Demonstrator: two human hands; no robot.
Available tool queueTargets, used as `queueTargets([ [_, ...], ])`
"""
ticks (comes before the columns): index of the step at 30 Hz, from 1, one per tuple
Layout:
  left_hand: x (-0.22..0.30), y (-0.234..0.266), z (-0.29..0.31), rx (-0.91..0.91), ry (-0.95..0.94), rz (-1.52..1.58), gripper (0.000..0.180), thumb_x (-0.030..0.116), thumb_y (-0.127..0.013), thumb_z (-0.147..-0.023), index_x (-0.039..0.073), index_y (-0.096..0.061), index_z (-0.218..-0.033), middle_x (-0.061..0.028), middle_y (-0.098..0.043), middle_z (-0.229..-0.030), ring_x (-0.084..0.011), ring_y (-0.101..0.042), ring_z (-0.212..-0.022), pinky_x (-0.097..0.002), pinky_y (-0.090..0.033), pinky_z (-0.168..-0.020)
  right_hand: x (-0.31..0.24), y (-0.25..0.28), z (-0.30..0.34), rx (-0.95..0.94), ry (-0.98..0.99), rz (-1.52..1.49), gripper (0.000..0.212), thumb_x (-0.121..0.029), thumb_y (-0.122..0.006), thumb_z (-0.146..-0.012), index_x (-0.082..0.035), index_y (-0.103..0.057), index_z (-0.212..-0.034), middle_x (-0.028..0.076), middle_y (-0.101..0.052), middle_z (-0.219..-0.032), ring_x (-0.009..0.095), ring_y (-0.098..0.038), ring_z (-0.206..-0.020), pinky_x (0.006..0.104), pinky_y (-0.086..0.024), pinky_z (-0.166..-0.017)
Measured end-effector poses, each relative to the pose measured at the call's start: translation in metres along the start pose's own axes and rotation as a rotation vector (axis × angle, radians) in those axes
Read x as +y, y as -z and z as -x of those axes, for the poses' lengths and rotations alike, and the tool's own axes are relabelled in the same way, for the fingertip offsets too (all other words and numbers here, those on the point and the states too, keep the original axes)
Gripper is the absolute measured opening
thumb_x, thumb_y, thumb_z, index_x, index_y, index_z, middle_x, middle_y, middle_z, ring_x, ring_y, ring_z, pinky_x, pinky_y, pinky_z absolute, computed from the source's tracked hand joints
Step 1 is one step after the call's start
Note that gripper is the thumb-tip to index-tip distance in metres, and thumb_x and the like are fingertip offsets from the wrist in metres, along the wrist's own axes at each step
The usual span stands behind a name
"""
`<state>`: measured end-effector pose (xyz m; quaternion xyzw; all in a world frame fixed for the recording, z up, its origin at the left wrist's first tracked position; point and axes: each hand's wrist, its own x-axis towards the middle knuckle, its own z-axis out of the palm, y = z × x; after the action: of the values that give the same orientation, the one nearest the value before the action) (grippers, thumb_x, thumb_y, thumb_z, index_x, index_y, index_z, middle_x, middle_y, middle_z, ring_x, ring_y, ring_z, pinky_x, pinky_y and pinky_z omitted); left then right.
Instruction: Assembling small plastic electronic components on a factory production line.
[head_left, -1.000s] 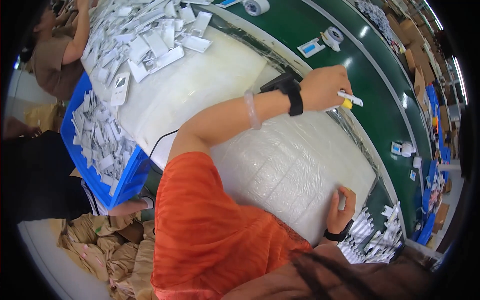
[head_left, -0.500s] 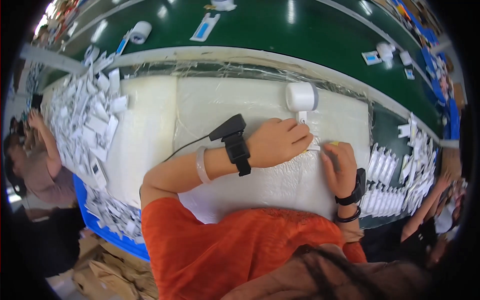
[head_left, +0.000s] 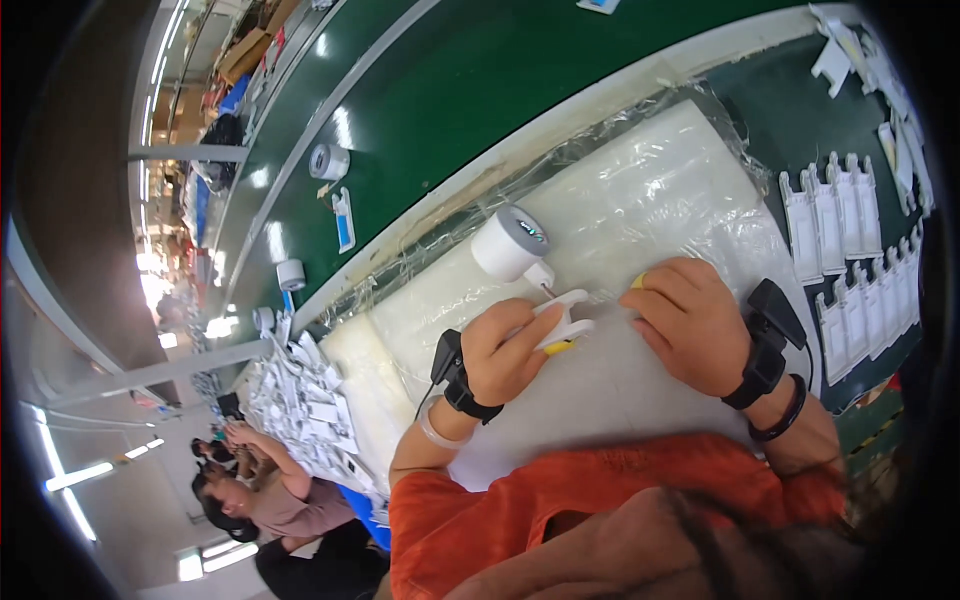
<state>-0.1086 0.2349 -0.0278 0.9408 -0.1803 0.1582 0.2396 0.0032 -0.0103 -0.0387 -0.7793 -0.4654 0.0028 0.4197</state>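
My left hand (head_left: 512, 350) is closed round a white plastic part (head_left: 572, 322) with a forked end that sticks out to the right of its fingers. A yellow patch shows at its fingertips. Just beyond this hand stands a white cylinder (head_left: 497, 252) with a grey end face. A small white piece (head_left: 540, 274) sits between the cylinder and the held part; whether it is joined to either I cannot tell. To the right, my right hand (head_left: 690, 325) has its fingers curled together, with yellow on one fingertip. Anything inside them is hidden. The two hands are apart.
White foam sheeting (head_left: 650, 180) covers the work surface. Rows of white plastic holders (head_left: 845, 220) stand at the right, and a heap of white parts (head_left: 300, 395) lies at the left. Beyond runs a green conveyor (head_left: 430, 130). Another person (head_left: 270, 490) works at the far left.
The whole view has turned and shifted. My left hand now shows the forked white part in its fingers, which was mostly covered before. My right hand's fingers are more curled.
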Motion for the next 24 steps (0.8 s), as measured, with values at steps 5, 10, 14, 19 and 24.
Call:
queueTargets([
  [5, 0.001, -0.002, -0.002, 0.031, 0.003, 0.016, 0.061, -0.004, -0.076, -0.052, 0.001, -0.070, -0.112, -0.0099, -0.056, -0.097, -0.0297, -0.065, -0.083, -0.0374, -0.055, -0.069, -0.002, -0.006, 0.000, 0.076, -0.004, 0.028, 0.017, -0.008, -0.063, -0.072, -0.006, -0.061, -0.089, 0.006, -0.058, -0.091, 0.025, -0.059, -0.090, 0.0374, -0.047, -0.080],
  [10, -0.001, -0.001, -0.001, 0.020, -0.007, 0.013, 0.059, -0.004, -0.076, -0.053, 0.000, -0.070, -0.111, -0.0094, -0.055, -0.095, -0.0308, -0.066, -0.082, -0.0376, -0.055, -0.068, -0.003, -0.010, 0.001, 0.065, -0.004, 0.038, 0.015, -0.010, -0.059, -0.074, -0.006, -0.061, -0.089, 0.006, -0.059, -0.091, 0.024, -0.059, -0.092, 0.0366, -0.046, -0.082],
  [14, -0.002, -0.004, -0.005, 0.048, -0.009, 0.030, 0.055, -0.001, -0.081, -0.057, 0.000, -0.069, -0.111, -0.0094, -0.054, -0.094, -0.0308, -0.066, -0.081, -0.0376, -0.055, -0.067, 0.000, -0.008, 0.002, -0.008, -0.032, 0.006, 0.032, -0.008, -0.074, -0.066, -0.007, -0.065, -0.097, 0.007, -0.061, -0.099, 0.027, -0.059, -0.096, 0.0413, -0.046, -0.086],
  [19, -0.003, -0.003, -0.003, 0.065, -0.008, 0.020, 0.054, 0.002, -0.083, -0.059, 0.001, -0.069, -0.111, -0.0097, -0.055, -0.095, -0.0304, -0.066, -0.081, -0.0369, -0.055, -0.066, -0.001, -0.006, -0.001, -0.015, -0.008, -0.014, 0.033, -0.007, -0.074, -0.066, -0.006, -0.065, -0.098, 0.008, -0.060, -0.098, 0.028, -0.058, -0.097, 0.0417, -0.046, -0.087],
  [24, -0.007, 0.011, -0.006, 0.137, 0.077, -0.053, 0.052, 0.000, -0.081, -0.064, 0.002, -0.068, -0.114, -0.0120, -0.058, -0.102, -0.0305, -0.065, -0.084, -0.0346, -0.054, -0.071, -0.007, 0.000, -0.007, -0.022, -0.011, 0.011, 0.027, -0.006, -0.068, -0.070, -0.004, -0.064, -0.097, 0.009, -0.060, -0.097, 0.030, -0.057, -0.097, 0.0413, -0.046, -0.087],
])
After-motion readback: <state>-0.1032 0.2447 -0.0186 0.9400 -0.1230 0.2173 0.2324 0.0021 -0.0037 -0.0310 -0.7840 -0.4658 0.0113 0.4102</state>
